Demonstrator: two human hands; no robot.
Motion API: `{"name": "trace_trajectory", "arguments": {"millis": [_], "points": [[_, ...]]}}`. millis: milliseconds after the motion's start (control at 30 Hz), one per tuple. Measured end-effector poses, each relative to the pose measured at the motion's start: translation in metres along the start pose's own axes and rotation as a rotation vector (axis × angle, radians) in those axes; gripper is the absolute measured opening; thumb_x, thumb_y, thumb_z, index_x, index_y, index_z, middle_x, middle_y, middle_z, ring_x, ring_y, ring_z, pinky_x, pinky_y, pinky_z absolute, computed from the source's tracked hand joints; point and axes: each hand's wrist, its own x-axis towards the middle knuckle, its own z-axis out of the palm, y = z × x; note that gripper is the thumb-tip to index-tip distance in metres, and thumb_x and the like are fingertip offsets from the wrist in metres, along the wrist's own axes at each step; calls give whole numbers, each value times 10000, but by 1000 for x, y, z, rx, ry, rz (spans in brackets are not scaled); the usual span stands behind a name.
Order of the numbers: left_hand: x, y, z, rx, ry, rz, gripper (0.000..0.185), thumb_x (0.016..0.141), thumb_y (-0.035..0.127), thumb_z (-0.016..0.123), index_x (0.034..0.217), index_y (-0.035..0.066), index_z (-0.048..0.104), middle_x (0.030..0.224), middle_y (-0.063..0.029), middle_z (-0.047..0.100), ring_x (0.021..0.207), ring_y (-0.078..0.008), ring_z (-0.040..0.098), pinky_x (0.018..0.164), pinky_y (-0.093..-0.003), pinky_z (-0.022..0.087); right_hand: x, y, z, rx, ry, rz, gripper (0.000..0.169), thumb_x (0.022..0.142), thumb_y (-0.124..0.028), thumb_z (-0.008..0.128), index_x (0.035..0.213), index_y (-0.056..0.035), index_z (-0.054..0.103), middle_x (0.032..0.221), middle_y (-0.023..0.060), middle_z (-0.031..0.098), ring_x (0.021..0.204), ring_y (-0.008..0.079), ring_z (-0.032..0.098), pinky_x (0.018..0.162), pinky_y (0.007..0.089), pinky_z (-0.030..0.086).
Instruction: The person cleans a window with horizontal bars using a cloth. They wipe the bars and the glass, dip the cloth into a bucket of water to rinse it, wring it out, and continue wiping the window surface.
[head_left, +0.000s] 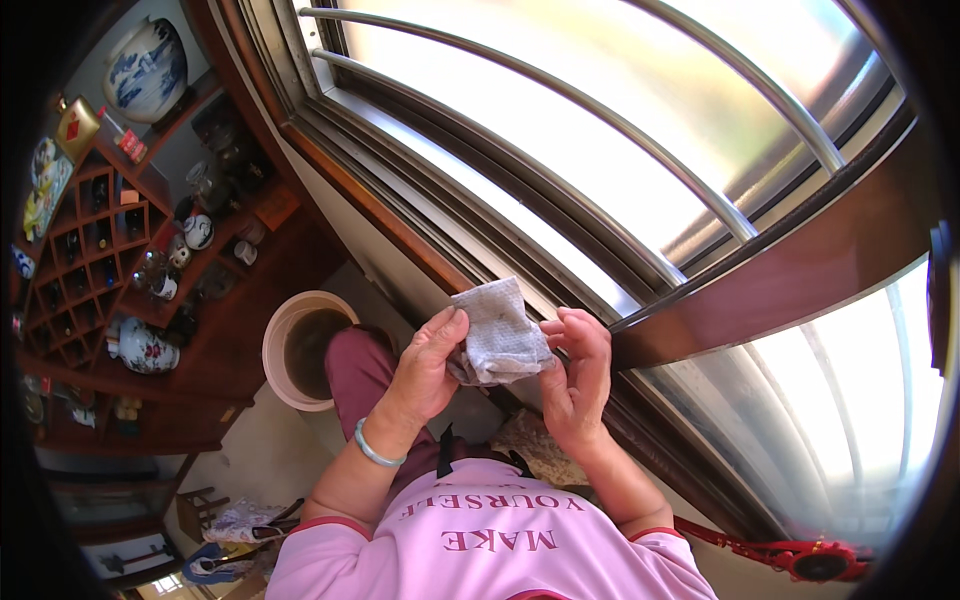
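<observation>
A folded grey-white cleaning cloth (501, 330), textured and smudged with dirt, is held up in front of my body. My left hand (433, 364) grips its left side, the thumb lying on top. At the opposite edge, the fingers and thumb of my right hand (579, 371) pinch a lower corner. Just beyond the cloth runs the metal track of a sliding window (450, 217). A pale plastic bucket (276, 352) holding dark, murky water stands on the floor to the left, beside my knee.
Metal bars (555, 169) cross the window opening. The window's dark sash frame (780, 277) and its glass pane (817, 420) are at right. On the left, a wooden display cabinet (277, 289) carries vases and bottles. A red object (817, 561) sits at lower right.
</observation>
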Motion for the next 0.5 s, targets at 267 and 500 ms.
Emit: {"name": "trace_trajectory", "arguments": {"millis": [267,500], "points": [[-2,-20,-9,-88,-82,39,435,971,339,532,1281,35,532,1182,-44,627,1110,-168,584,975,-341,450,-23,7,8,614,-209,769,331,856,-70,678,1152,-45,531,1020,-22,543,947,65,517,825,236,460],[9,-16,-13,-543,-245,39,490,988,361,436,1381,70,443,1359,-104,519,1314,-346,425,1118,-526,291,-26,-1,-24,668,-95,774,232,805,-65,684,1002,-52,562,930,-15,563,855,83,517,790,233,424]]}}
